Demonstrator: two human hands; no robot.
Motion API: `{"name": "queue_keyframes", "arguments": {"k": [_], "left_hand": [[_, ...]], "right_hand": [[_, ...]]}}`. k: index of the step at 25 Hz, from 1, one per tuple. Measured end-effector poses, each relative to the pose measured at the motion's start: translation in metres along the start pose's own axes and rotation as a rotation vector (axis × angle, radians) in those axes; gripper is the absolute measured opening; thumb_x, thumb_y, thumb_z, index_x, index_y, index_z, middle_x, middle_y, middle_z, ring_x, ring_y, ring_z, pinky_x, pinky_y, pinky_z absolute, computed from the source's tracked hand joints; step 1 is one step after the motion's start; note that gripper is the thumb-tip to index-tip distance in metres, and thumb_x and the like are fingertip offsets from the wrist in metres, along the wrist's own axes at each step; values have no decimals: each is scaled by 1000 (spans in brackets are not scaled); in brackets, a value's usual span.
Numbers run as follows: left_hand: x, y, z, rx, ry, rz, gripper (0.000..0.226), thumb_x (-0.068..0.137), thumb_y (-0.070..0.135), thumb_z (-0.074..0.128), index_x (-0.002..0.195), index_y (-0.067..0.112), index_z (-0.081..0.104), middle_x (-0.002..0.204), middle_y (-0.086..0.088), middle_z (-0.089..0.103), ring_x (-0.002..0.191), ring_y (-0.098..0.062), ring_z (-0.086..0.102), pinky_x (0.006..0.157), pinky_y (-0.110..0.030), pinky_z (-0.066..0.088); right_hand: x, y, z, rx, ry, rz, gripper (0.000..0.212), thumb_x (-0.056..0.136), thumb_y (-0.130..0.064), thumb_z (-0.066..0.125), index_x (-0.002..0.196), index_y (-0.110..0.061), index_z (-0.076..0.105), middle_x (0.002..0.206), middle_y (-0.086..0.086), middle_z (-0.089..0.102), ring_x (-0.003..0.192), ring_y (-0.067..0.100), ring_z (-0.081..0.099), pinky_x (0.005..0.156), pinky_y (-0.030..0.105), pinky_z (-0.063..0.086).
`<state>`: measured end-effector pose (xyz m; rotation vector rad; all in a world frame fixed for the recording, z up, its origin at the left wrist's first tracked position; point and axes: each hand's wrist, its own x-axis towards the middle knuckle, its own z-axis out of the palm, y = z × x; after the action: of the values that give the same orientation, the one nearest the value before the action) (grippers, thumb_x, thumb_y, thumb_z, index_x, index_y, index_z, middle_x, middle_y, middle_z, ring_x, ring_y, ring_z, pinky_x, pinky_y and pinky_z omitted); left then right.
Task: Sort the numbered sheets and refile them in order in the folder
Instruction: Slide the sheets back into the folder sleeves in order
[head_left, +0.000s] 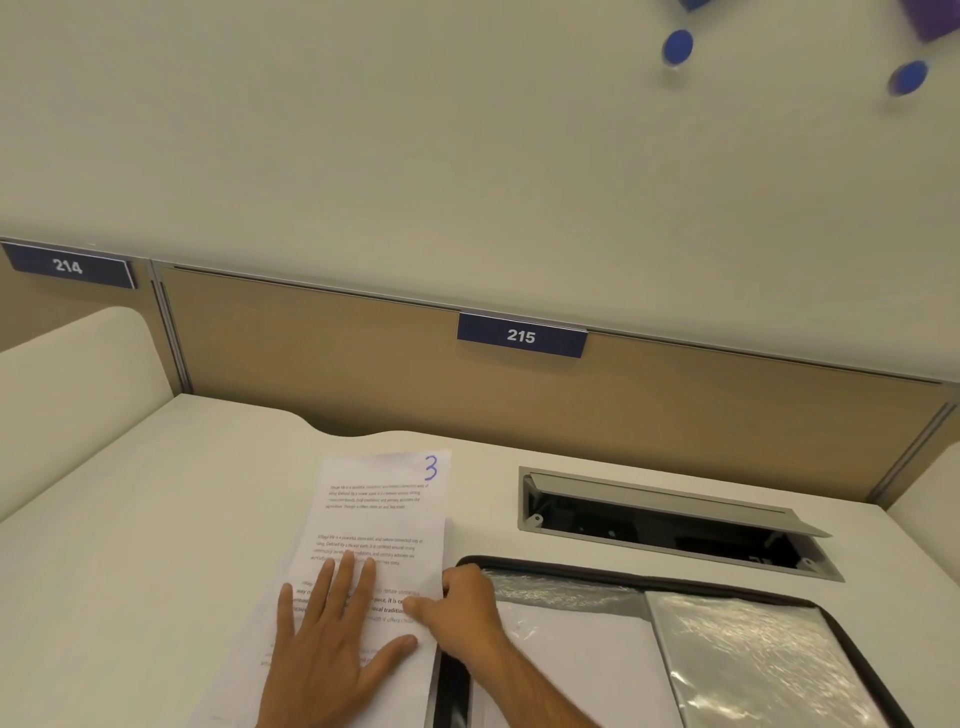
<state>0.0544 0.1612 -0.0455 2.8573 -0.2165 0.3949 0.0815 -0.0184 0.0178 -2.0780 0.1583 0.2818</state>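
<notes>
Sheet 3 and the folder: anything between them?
Head view: only the right hand, pinching the edge of sheet 3; beyond it, bare desk separates the sheet from the folder.

sheet (374, 525) reads 3; plates (521, 336) 214, 215

We see white desk (156, 519); grey cable hatch (675, 525) open, right; tan partition (311, 353) far, plates 214 (67, 266) and 215 (521, 336); blue magnets (677, 47) far right.

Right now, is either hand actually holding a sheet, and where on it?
The right hand pinches the right edge of the sheet marked 3, low down. The left hand only presses flat on it.
</notes>
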Motion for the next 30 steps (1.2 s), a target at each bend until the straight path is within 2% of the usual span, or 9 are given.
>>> {"name": "queue_keyframes", "arguments": {"k": [4, 8, 15, 19, 23, 25, 27, 30], "left_hand": [[6, 25, -17, -6, 18, 26, 96, 86, 86, 29, 153, 17, 39, 157, -7, 38, 144, -24, 32, 115, -54, 12], [4, 74, -22, -30, 11, 100, 94, 88, 84, 30, 154, 18, 36, 159, -6, 35, 144, -28, 36, 118, -50, 6], [-17, 174, 10, -54, -138, 258, 93, 89, 83, 33, 155, 18, 35, 160, -6, 34, 148, -25, 22, 113, -47, 15], [-25, 202, 32, -28, -231, 236, 95, 85, 86, 34, 150, 18, 44, 153, -7, 46, 141, -24, 31, 114, -43, 8], [-26, 210, 44, -17, -285, 189, 90, 85, 86, 33, 142, 19, 55, 147, -8, 52, 135, -29, 50, 113, -42, 8], [-26, 211, 43, -7, -284, 181, 86, 87, 84, 34, 140, 21, 57, 146, -7, 53, 130, -28, 55, 113, -41, 9], [-27, 209, 39, 12, -269, 191, 84, 88, 83, 35, 143, 23, 53, 149, -6, 50, 136, -26, 50, 113, -41, 10], [-28, 204, 41, -9, -247, 215, 84, 89, 82, 36, 152, 28, 39, 159, -2, 34, 148, -17, 20, 117, -41, 3]], "right_hand": [[-16, 6, -45, 138, 8, 20, 19, 83, -18, 79, 102, -19, 76, 101, -4, 77, 84, 9, 74, 71, 28, 62], [-34, 34, -113, 196, 45, 65, 21, 86, -17, 77, 106, -19, 73, 103, -4, 77, 88, 15, 75, 75, 35, 64], [-80, 123, -228, 182, 113, 178, 23, 86, -12, 77, 108, -11, 73, 96, -1, 79, 87, 19, 76, 81, 41, 62], [-100, 164, -274, 157, 99, 215, 20, 86, -9, 77, 106, -10, 75, 96, -1, 79, 87, 19, 76, 80, 37, 62], [-104, 201, -308, 135, 73, 260, 20, 84, -7, 78, 104, -9, 76, 99, 1, 79, 89, 20, 76, 87, 40, 61], [-102, 214, -322, 153, 89, 279, 22, 84, -5, 78, 106, -6, 76, 97, 2, 79, 87, 20, 76, 84, 38, 61], [-98, 222, -334, 156, 109, 289, 22, 83, -4, 78, 105, -4, 75, 94, 3, 79, 84, 20, 77, 79, 35, 62], [-88, 234, -352, 115, 135, 298, 20, 81, -9, 81, 101, -7, 75, 93, 3, 79, 81, 21, 77, 78, 39, 62]]}}
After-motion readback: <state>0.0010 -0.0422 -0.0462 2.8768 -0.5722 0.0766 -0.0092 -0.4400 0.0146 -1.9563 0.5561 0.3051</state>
